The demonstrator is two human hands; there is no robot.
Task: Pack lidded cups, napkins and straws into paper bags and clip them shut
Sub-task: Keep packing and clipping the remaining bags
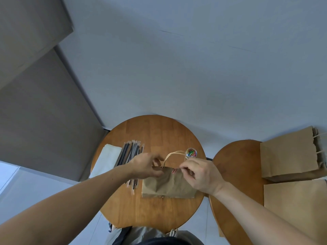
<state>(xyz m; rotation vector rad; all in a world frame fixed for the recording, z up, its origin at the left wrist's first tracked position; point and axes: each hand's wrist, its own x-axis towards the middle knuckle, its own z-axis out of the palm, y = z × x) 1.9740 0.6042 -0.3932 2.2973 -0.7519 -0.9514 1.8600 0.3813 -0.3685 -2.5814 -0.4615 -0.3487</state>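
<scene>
**A:** so where's the bag (168, 184) at?

**B:** Middle of the round table (152, 131), handles (175, 152) arching up behind its top edge. Left hand (145, 165) grips that edge at the left end and right hand (200, 175) pinches it at the right — a red clip (174, 171) sits on the edge between them.

**A:** and the other stuff?

**B:** Straws (131, 154) and napkins (106, 161) lie left of the bag, clip tub (191, 152) just behind it. Spare bags (290, 154) lie flat on the side table (235, 174) — well apart.

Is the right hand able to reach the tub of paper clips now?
Probably yes, once it lets go: the right hand pinches the top of the bag, and the tub of paper clips sits just beyond it with nothing between.
</scene>
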